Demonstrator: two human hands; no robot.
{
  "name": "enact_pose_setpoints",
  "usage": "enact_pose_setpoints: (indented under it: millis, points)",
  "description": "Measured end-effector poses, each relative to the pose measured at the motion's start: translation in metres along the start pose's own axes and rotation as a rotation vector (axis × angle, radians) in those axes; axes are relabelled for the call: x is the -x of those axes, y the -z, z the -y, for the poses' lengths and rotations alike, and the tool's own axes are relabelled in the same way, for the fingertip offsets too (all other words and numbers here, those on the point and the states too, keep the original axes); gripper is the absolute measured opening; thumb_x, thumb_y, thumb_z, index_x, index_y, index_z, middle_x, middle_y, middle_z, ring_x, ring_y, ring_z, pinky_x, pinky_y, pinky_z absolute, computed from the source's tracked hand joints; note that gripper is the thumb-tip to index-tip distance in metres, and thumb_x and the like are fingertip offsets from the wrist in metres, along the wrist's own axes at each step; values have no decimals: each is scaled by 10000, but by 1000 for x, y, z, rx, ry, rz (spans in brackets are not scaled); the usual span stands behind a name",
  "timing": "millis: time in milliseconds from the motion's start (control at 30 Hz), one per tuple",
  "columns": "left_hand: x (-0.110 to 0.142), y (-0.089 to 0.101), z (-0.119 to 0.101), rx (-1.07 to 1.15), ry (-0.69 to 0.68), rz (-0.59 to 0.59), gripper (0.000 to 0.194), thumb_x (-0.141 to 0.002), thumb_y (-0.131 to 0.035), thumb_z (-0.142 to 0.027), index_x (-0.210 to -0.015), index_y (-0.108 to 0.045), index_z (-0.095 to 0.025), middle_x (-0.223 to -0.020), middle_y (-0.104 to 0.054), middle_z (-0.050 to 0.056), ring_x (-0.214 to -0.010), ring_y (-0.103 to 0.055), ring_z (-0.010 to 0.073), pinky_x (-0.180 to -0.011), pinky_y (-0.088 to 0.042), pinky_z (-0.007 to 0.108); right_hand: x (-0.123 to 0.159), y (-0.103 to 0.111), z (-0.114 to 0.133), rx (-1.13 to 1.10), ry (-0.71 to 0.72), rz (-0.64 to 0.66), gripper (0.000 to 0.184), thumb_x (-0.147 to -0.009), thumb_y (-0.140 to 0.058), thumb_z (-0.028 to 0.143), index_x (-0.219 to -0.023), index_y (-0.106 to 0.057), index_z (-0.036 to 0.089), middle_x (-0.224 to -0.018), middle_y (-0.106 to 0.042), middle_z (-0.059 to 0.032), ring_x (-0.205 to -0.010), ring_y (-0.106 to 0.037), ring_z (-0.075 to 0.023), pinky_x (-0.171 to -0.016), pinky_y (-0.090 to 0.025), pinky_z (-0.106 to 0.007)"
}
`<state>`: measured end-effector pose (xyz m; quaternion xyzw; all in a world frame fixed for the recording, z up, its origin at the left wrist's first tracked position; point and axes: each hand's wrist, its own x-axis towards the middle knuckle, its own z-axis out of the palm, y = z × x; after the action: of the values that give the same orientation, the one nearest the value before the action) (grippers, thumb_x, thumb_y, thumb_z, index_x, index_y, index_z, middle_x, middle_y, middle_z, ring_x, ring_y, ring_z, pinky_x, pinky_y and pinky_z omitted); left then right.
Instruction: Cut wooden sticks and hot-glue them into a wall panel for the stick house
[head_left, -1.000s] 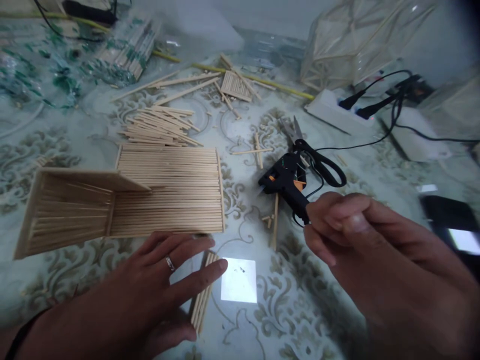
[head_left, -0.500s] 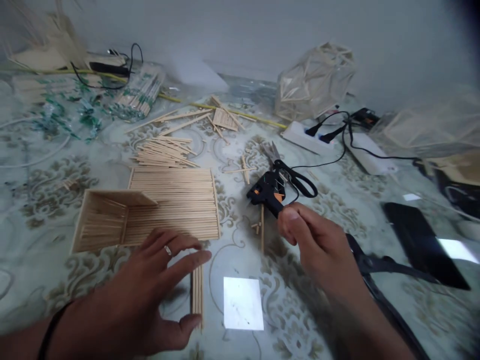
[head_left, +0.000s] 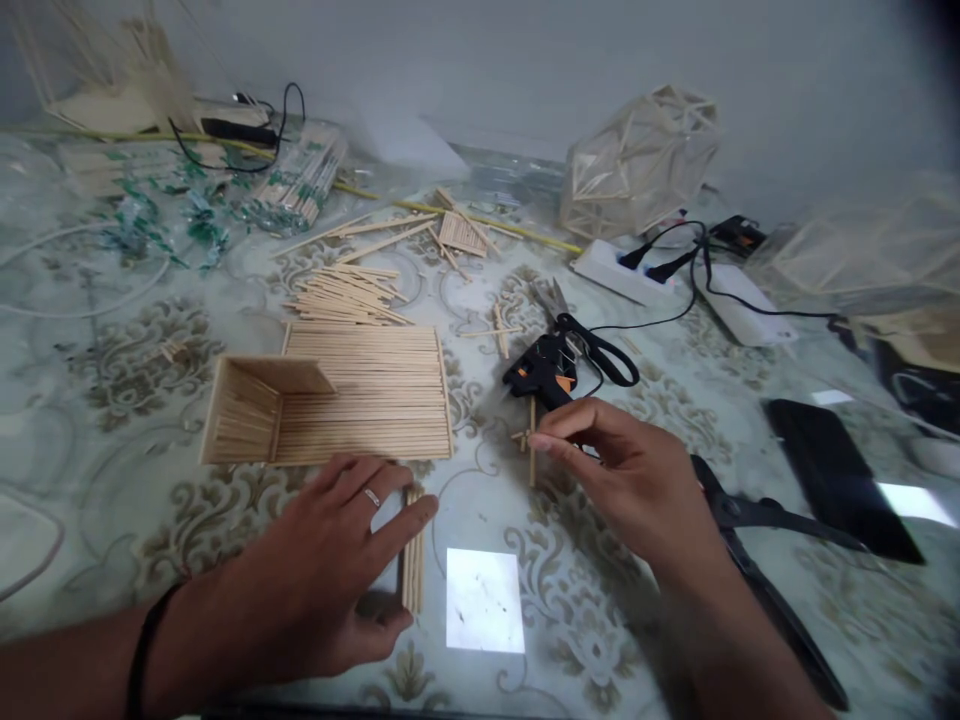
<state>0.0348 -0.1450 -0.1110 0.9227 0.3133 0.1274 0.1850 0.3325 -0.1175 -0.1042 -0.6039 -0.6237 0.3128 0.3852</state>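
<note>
My left hand (head_left: 337, 560), with a ring and a dark wristband, spans a short row of wooden sticks (head_left: 412, 560), the thumb at the near end and the fingers at the far end. My right hand (head_left: 630, 460) has thumb and forefinger brought together at a thin wooden stick (head_left: 532, 465) lying on the table beside a few short offcuts. Just beyond it rests a black glue gun (head_left: 540, 370) with orange parts, out of my grip. A panel of sticks (head_left: 367, 400) lies flat beyond my left hand, with small upright walls (head_left: 240, 410) at its left end.
Scissors (head_left: 592, 350) lie behind the glue gun. Large dark cutters (head_left: 750, 540) and a black phone (head_left: 840, 480) are at right. Loose sticks (head_left: 345, 295) lie behind the panel. A power strip (head_left: 622, 270) with plugs and a wrapped stick frame (head_left: 637, 170) stand at the back.
My right hand has let go of the glue gun and moved its fingertips to the thin stick. My left hand stays around the row of sticks, whose near end now meets the thumb.
</note>
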Motion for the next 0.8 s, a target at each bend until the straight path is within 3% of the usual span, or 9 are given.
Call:
enact_pose_setpoints:
  millis: [100, 300, 533, 667, 800]
  points:
    - [0, 3, 1, 2, 46, -68, 689, -744, -822, -248, -1391, -601, -171, -1318, -685, 182, -1192, -674, 405, -1016, -584, 617, 2, -1, 3, 78, 22, 58, 148, -931, -732, 314, -807, -749, 236, -750, -776, -4, -662, -694, -187, -649, -512, -307]
    - [0, 13, 13, 43, 167, -266, 697, -818, -805, -339, -1439, -502, -253, -1411, -593, 163, -1268, -663, 402, -1012, -623, 605, 7, 0, 4, 96, 62, 118, 262, -1065, -560, 303, -849, -691, 236, -754, -737, -14, -650, -680, -181, -619, -516, -285]
    - [-2, 17, 15, 149, 215, -273, 672, -894, -765, -371, -1468, -426, -290, -1456, -520, 134, -1341, -628, 392, -1096, -616, 598, 21, -17, 23, 128, 152, 318, 414, -1102, -466, 305, -695, -414, 257, -595, -458, 63, -513, -454, -128, -510, -362, -256]
    - [-1, 19, 12, 166, 223, -240, 623, -908, -745, -289, -1445, -431, -262, -1466, -494, 107, -1370, -606, 371, -1135, -595, 531, 24, -25, 27, 97, 200, 439, 331, -1075, -549, 256, -745, -566, 246, -665, -628, 36, -590, -584, -145, -595, -473, -252]
    - [3, 14, 13, 223, 205, -246, 758, -803, -821, -344, -1449, -428, -314, -1441, -511, 110, -1330, -611, 371, -1062, -625, 547, 20, -22, 22, 56, 213, 349, 195, -1025, -614, 162, -868, -697, 242, -824, -762, -19, -752, -722, -180, -708, -571, -279]
